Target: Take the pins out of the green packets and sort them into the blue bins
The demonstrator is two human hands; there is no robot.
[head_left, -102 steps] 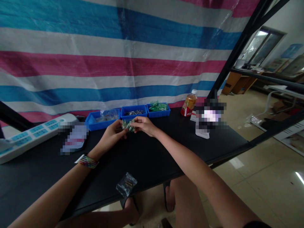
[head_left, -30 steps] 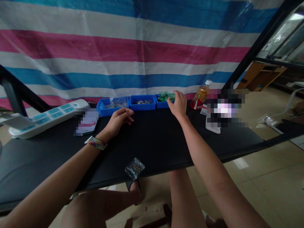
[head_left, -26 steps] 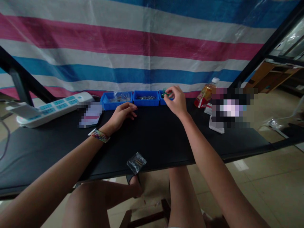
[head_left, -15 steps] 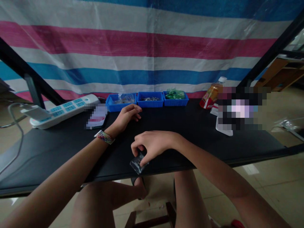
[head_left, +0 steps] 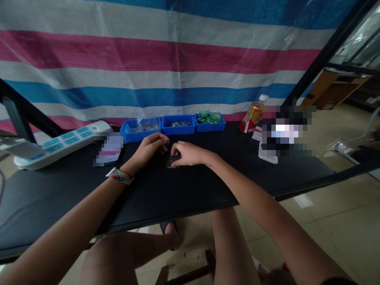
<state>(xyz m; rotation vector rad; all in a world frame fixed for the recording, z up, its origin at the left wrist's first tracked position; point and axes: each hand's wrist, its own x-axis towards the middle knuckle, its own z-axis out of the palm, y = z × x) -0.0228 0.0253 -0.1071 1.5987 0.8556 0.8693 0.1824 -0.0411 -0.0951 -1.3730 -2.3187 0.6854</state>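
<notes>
My right hand (head_left: 190, 153) pinches a small clear plastic bag (head_left: 171, 161) between thumb and fingers, just over the black tabletop. What the bag contains is too dark to make out. Close by on the left, my left hand (head_left: 152, 147) rests with loosely bent fingers apart and nothing in them; a woven band circles that wrist. Behind the hands stand three blue bins in a row. The left bin (head_left: 126, 134) has clear plastic bags in it, the middle bin (head_left: 179, 130) metal pieces like screws or nails, and the right bin (head_left: 211, 127) green packets.
A white power strip (head_left: 63, 144) and a phone (head_left: 109, 148) lie on the left of the black table (head_left: 178, 188). To the right stand a drink bottle (head_left: 252, 114) and a white object (head_left: 268, 154), partly blurred out. A striped sheet (head_left: 178, 55) hangs behind.
My right hand has carried the small bag from the table's front edge away from me, up beside my left hand. The view has shifted slightly right; my left hand stays by the bins.
</notes>
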